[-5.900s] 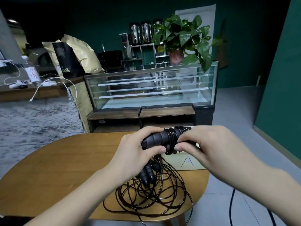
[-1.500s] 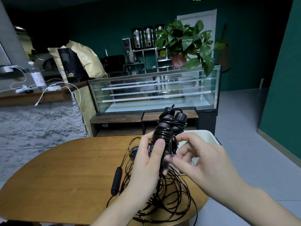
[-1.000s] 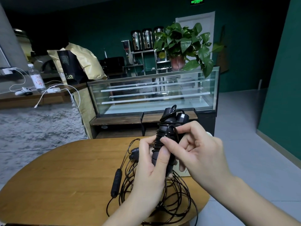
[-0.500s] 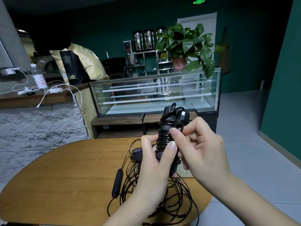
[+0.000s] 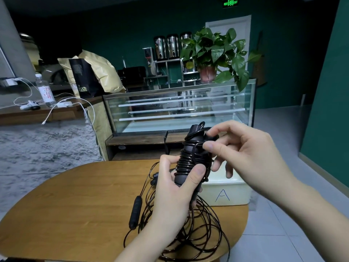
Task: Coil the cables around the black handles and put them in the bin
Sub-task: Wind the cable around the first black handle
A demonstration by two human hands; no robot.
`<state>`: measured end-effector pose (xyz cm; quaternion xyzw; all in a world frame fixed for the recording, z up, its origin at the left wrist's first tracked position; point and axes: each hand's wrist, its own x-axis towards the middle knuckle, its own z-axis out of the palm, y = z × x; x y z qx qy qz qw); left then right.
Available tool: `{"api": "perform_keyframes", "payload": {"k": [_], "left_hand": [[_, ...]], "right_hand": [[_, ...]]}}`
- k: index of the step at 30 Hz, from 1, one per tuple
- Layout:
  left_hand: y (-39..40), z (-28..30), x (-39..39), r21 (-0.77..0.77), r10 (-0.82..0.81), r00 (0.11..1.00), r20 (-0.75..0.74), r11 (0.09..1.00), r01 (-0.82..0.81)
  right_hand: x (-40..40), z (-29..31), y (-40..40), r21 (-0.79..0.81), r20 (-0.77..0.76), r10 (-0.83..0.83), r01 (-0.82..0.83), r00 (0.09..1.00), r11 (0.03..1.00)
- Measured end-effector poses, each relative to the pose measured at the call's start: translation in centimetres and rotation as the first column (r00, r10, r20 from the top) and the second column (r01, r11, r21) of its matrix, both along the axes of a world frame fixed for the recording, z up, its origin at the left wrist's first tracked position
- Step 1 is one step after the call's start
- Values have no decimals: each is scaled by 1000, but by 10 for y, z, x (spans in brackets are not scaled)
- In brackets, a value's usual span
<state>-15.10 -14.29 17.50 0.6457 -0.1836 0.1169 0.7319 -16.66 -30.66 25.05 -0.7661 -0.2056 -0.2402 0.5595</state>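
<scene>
Two hands work one cable-wrapped pair of handles over a round wooden table (image 5: 75,214).

From my remote seat I count one white plastic bin (image 5: 234,193) marked with a handwritten "A" at the table's far edge, one loose heap of thin black cable (image 5: 200,235) on the tabletop, and one separate black handle (image 5: 135,212) lying beside that heap. My left hand (image 5: 173,197) grips the upright bundle of two black handles (image 5: 192,159), wound with coils, above the heap and just in front of the bin; my right hand (image 5: 243,156) pinches a cable strand near the bundle's top between thumb and forefinger. A green sign (image 5: 230,3) overhead reads "EXIT".
</scene>
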Motion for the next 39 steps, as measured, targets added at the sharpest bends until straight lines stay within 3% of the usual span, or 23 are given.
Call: {"api": "perform_keyframes", "payload": {"k": [7,19,24,29,32,39], "left_hand": [[-1,-4,-1,48,76,997,32,996,-78],[-3,-11,2,127,127,992,28,983,-130],[-5,-17,4,141,133,991,0,981,-131],[0,-18,12,139,129,992,-14,982,-126],[0,-19,12,139,131,991,-1,982,-130],[-1,-15,10,75,65,997,-44,995,-61]], "right_hand": [[11,26,-11,-134,-274,100,-141,956,981],[15,35,-13,-373,-425,-65,-110,903,921],[27,32,-10,-594,-300,-235,12,924,805],[29,25,-12,-488,-305,-123,-44,944,872],[31,23,-12,-506,-288,-86,-75,954,859],[35,9,-3,-586,2,-167,136,986,798]]}}
